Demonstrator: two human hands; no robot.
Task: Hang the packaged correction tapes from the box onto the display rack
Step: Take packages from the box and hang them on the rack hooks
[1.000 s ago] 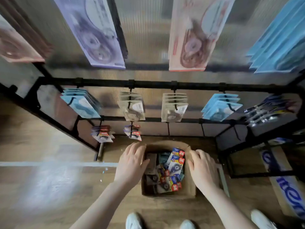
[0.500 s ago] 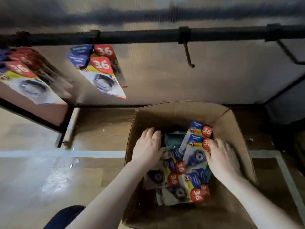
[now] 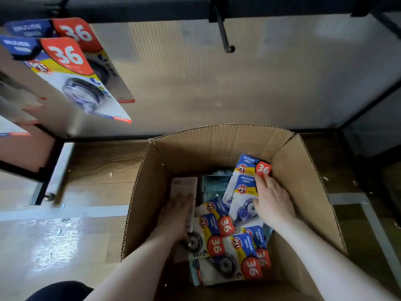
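Open cardboard box [image 3: 303, 181] on wood floor, full of packaged correction tapes [image 3: 230, 248] with red "36" tags. Left hand [image 3: 176, 213] flat on pinkish pack [image 3: 184, 185] at box left side. Right hand [image 3: 272, 200] on upright blue pack [image 3: 243, 198] near right wall; grip unclear. Two packs [image 3: 71, 70] hanging upper left on black rack bar [image 3: 141, 9]. Bare hook [image 3: 224, 40] centre top.

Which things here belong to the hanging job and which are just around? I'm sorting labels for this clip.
Belongs to the job:
- open brown cardboard box
- blue-and-yellow carded correction tapes with red "36" tabs in it
- empty black metal hook
- black rack bar
- same packs already hung
- left hand, right hand

Just around:
- wooden floor
- pale floor tape
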